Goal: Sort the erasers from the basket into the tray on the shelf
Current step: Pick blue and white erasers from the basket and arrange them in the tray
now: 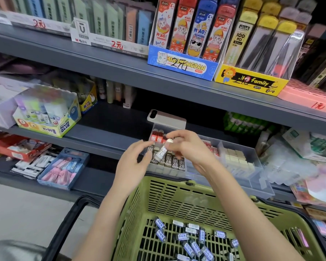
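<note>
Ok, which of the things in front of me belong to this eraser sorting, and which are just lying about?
Job: eraser in right hand, loose erasers, green basket, clear tray.
Just there: phone, glue box, blue cat box, yellow box.

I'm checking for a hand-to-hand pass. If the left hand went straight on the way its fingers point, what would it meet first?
Probably the wrapped eraser pinched by the right hand, just beyond the fingertips of the left hand; depth is unclear.
</note>
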`<state>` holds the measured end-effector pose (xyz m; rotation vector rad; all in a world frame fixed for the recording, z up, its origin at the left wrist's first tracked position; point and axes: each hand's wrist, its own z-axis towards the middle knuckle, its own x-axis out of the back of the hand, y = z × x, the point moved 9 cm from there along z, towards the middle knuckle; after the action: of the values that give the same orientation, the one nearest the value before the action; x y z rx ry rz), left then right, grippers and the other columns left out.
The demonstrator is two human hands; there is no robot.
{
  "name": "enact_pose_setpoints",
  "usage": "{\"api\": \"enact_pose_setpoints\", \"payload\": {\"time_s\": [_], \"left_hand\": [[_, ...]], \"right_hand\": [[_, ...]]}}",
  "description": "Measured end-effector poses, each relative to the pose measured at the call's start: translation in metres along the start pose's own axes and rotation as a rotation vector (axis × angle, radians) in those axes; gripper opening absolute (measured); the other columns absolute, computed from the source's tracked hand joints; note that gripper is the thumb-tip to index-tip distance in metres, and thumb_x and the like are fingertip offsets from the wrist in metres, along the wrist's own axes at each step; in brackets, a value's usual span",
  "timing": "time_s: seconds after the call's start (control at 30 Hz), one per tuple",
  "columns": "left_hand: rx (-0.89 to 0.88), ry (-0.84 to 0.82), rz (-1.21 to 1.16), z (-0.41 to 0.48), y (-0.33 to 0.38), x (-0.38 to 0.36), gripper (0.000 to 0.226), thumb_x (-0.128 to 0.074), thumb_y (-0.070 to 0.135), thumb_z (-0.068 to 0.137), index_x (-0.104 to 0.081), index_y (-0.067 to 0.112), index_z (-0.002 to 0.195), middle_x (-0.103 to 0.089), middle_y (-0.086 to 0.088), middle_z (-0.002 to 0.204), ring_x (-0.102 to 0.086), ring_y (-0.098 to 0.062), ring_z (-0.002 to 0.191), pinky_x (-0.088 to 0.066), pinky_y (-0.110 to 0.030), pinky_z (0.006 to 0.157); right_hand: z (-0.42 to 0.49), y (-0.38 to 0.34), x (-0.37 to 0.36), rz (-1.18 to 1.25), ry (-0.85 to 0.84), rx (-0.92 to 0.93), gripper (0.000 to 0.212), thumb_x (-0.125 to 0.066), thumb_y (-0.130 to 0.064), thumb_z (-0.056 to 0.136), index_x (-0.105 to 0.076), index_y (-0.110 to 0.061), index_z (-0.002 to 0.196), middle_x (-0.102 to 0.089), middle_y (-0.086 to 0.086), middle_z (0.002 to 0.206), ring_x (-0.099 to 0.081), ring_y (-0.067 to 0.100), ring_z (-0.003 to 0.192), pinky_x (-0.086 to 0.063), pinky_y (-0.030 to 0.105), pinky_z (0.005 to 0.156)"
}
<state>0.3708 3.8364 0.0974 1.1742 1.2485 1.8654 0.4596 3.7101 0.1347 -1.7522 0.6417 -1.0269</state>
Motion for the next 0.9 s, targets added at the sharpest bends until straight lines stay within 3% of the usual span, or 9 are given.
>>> {"api": "enact_pose_setpoints", "payload": {"time_s": [0.1, 0.23, 0.4, 0.47, 0.53, 0.6, 0.73, 0.83, 0.9], "left_hand": [[0.041, -0.021, 0.052, 0.000, -0.008, -0.003, 0.034, -0.050, 0.020, 0.097, -0.057, 0.033, 0.127, -0.047, 0.007, 0.141, -0.038, -0.008, 0.131, -0.028, -0.025, 0.104], [0.052, -0.018, 0.030, 0.000, -0.008, -0.003, 0.034, -0.051, 0.019, 0.096, -0.058, 0.034, 0.126, -0.049, 0.008, 0.139, -0.040, -0.007, 0.129, -0.028, -0.024, 0.102], [0.035, -0.011, 0.018, 0.000, -0.007, -0.002, 0.031, -0.051, 0.019, 0.096, -0.059, 0.030, 0.124, -0.053, 0.010, 0.134, -0.045, -0.004, 0.121, -0.031, -0.021, 0.097], [0.032, -0.013, 0.015, -0.001, -0.006, -0.003, 0.032, -0.051, 0.018, 0.097, -0.059, 0.031, 0.125, -0.052, 0.011, 0.133, -0.045, -0.003, 0.120, -0.030, -0.019, 0.095], [0.028, -0.007, 0.019, -0.003, -0.004, -0.001, 0.033, -0.051, 0.017, 0.096, -0.059, 0.030, 0.125, -0.052, 0.010, 0.133, -0.045, -0.004, 0.121, -0.030, -0.019, 0.095], [0.003, 0.018, 0.080, -0.005, 0.002, 0.003, 0.034, -0.053, 0.016, 0.095, -0.058, 0.027, 0.127, -0.052, 0.007, 0.134, -0.044, -0.009, 0.125, -0.031, -0.023, 0.098], [-0.100, 0.122, 0.268, -0.020, 0.021, 0.011, 0.032, -0.059, 0.016, 0.091, -0.062, 0.018, 0.123, -0.053, -0.002, 0.133, -0.046, -0.019, 0.126, -0.032, -0.032, 0.105], [-0.244, 0.208, 0.311, -0.045, 0.044, 0.013, 0.021, -0.062, 0.014, 0.085, -0.069, 0.011, 0.105, -0.062, -0.004, 0.115, -0.054, -0.023, 0.110, -0.031, -0.025, 0.095], [-0.307, 0.177, 0.309, -0.060, 0.054, 0.004, 0.020, -0.059, 0.016, 0.081, -0.070, 0.010, 0.096, -0.065, -0.003, 0.104, -0.057, -0.023, 0.102, -0.035, -0.026, 0.091]], "right_hand": [[0.007, 0.002, -0.010, -0.126, 0.007, -0.019, 0.021, -0.072, -0.008, 0.079, -0.056, -0.010, 0.093, -0.064, 0.000, 0.066, -0.052, 0.012, 0.044, -0.047, 0.027, 0.056], [0.009, 0.006, -0.019, -0.175, 0.096, 0.041, 0.016, -0.071, -0.010, 0.081, -0.063, -0.004, 0.093, -0.067, 0.004, 0.070, -0.060, 0.010, 0.047, -0.052, 0.028, 0.057], [0.002, 0.002, -0.020, -0.302, 0.206, 0.159, 0.010, -0.067, -0.013, 0.085, -0.066, -0.011, 0.095, -0.068, 0.008, 0.088, -0.061, 0.006, 0.051, -0.049, 0.012, 0.052], [-0.003, 0.000, -0.020, -0.288, 0.221, 0.190, 0.008, -0.066, -0.014, 0.086, -0.066, -0.012, 0.094, -0.068, 0.010, 0.091, -0.064, 0.012, 0.059, -0.053, 0.018, 0.063], [-0.011, -0.005, -0.016, -0.281, 0.250, 0.222, 0.005, -0.064, -0.015, 0.087, -0.066, -0.014, 0.091, -0.066, 0.009, 0.093, -0.065, 0.019, 0.070, -0.056, 0.034, 0.075], [-0.025, -0.010, -0.008, -0.243, 0.271, 0.266, 0.003, -0.064, -0.013, 0.087, -0.066, -0.014, 0.089, -0.065, 0.006, 0.092, -0.063, 0.019, 0.075, -0.056, 0.038, 0.074], [-0.070, 0.005, 0.009, -0.103, 0.192, 0.308, 0.010, -0.067, -0.013, 0.085, -0.066, -0.024, 0.084, -0.065, -0.008, 0.081, -0.059, 0.007, 0.070, -0.052, 0.019, 0.060], [-0.104, 0.049, 0.020, -0.066, 0.122, 0.227, 0.017, -0.070, -0.014, 0.082, -0.066, -0.030, 0.080, -0.067, -0.016, 0.075, -0.058, 0.000, 0.070, -0.051, 0.018, 0.064], [-0.117, 0.094, 0.027, -0.114, 0.110, 0.124, 0.014, -0.071, -0.012, 0.081, -0.068, -0.025, 0.082, -0.066, -0.013, 0.075, -0.058, 0.002, 0.069, -0.049, 0.017, 0.066]]}}
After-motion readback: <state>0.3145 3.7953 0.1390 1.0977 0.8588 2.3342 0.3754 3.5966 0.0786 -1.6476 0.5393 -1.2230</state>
